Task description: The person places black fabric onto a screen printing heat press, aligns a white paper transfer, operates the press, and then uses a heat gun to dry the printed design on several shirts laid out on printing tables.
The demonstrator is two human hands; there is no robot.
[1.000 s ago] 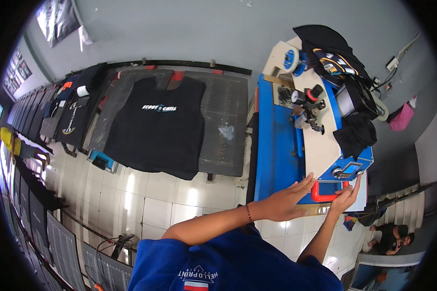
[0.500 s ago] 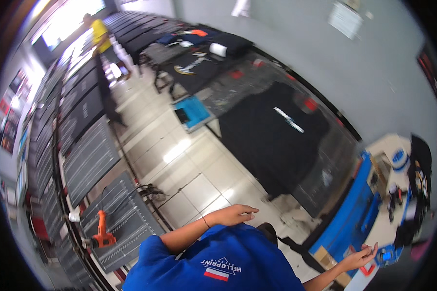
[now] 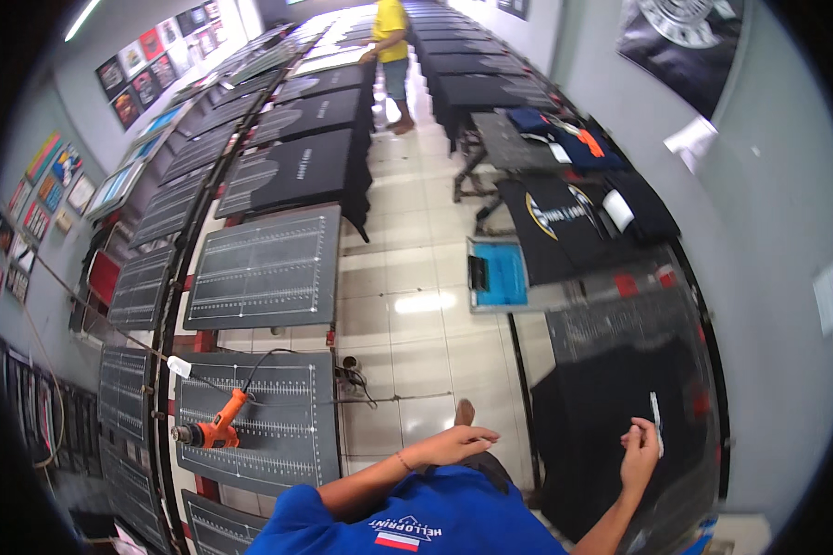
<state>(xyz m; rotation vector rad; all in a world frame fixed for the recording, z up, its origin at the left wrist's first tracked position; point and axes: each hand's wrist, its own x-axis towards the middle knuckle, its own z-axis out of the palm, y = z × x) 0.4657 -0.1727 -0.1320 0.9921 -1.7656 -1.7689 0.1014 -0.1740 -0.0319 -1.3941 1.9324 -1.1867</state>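
My left hand (image 3: 455, 446) hangs in front of my body with its fingers stretched out and nothing in it. My right hand (image 3: 640, 451) is over the black T-shirt (image 3: 583, 416), which lies on the dark printing board at my right. Its fingers are loosely bent and apart, with nothing seen in them. Part of the white print (image 3: 655, 412) on the shirt shows beside those fingertips. I cannot tell whether the hand touches the cloth. At my left, an orange heat gun (image 3: 220, 427) lies on a dark ruled board (image 3: 282, 444), away from both hands.
A tiled aisle (image 3: 407, 342) runs ahead between rows of boards, several bearing black shirts (image 3: 301, 171). A person in a yellow top (image 3: 391, 37) stands in it. A blue-meshed screen frame (image 3: 502, 275) juts from the right side near a printed black shirt (image 3: 551, 222). A cable crosses the floor.
My view has swung left, bringing the aisle upright ahead. My right hand, earlier near the blue cart at the lower right, is now over the black T-shirt. My left hand keeps its pose.
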